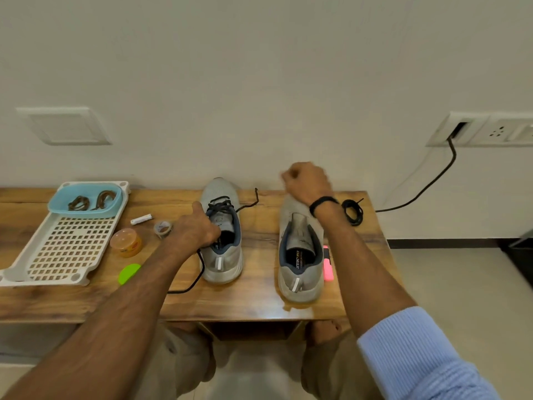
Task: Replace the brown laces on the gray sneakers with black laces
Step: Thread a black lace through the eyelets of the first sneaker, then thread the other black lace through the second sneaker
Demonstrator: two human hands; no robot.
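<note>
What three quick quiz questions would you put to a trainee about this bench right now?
1. True or false: the right sneaker is already threaded with a lace.
2. Where are the brown laces? A) in the blue tub on the white tray; B) on the floor; C) in the right sneaker.
3. Fill in: the spare black lace lies coiled on the table to the ___ of the right sneaker.

Key: 1 false, its eyelets show no lace; 2 A; 3 right.
</note>
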